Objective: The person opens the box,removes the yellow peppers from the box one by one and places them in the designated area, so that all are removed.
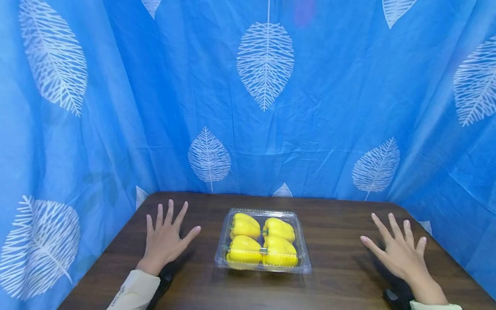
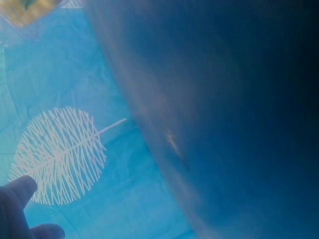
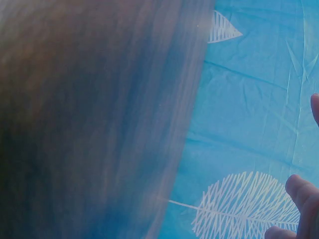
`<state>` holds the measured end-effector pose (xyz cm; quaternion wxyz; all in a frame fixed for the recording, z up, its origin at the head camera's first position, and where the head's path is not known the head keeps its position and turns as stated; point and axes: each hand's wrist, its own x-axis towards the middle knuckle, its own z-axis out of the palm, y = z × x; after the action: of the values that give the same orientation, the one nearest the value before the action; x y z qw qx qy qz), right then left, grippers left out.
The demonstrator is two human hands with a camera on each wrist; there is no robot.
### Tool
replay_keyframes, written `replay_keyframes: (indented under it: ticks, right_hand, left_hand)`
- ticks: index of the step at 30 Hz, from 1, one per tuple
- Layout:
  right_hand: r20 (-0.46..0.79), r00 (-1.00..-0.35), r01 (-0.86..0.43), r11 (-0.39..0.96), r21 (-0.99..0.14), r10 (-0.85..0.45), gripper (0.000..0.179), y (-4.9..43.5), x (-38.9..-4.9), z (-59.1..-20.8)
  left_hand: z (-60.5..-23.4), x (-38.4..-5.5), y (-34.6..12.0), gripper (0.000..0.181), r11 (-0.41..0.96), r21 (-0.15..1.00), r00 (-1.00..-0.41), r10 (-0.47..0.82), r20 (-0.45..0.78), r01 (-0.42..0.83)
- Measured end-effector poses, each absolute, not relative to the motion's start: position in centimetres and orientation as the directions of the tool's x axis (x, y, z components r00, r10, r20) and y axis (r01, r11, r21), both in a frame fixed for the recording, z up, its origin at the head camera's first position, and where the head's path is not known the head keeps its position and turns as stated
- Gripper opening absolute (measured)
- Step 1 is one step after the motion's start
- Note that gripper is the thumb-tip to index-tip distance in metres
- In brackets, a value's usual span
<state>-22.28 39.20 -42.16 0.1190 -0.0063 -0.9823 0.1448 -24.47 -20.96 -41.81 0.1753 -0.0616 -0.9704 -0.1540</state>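
Observation:
A clear plastic box (image 1: 305, 261) sits on the table in the head view, between my two hands. Inside it are several yellow bell peppers (image 1: 246, 226) with green stems, seen through the clear plastic. My left hand (image 1: 164, 241), palm down with fingers spread, is over the table left of the box and holds nothing. On the other side, my right hand (image 1: 403, 258) is likewise spread and bare, farther from the box. Part of the box with yellow in it shows at the upper left corner of the left wrist view. Only a few fingertips (image 3: 300, 191) show in the right wrist view.
The dark brown wooden table (image 1: 333, 232) has rounded far corners. A blue curtain (image 1: 325, 107) with white leaf prints hangs behind it and along both sides. Dark wrist devices (image 1: 396, 297) are strapped under both wrists.

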Motion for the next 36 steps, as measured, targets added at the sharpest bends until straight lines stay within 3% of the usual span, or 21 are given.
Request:
replay_keyframes:
  ticks: [21, 36]
  right_hand:
    - [0.203, -0.979, -0.042, 0.961, -0.275, 0.015, 0.091, 38.8, -22.4, -42.0]
    - [0.192, -0.979, -0.165, 0.816, -0.554, -0.068, 0.073, 37.5, -22.4, -41.6]
  left_hand:
    - [-41.6, -24.4, -20.7, 0.089, 0.939, 0.295, -0.935, 0.069, 0.347, 0.179]
    - [-41.3, -24.4, -20.3, 0.086, 0.931, 0.31, -0.936, 0.081, 0.343, 0.194]
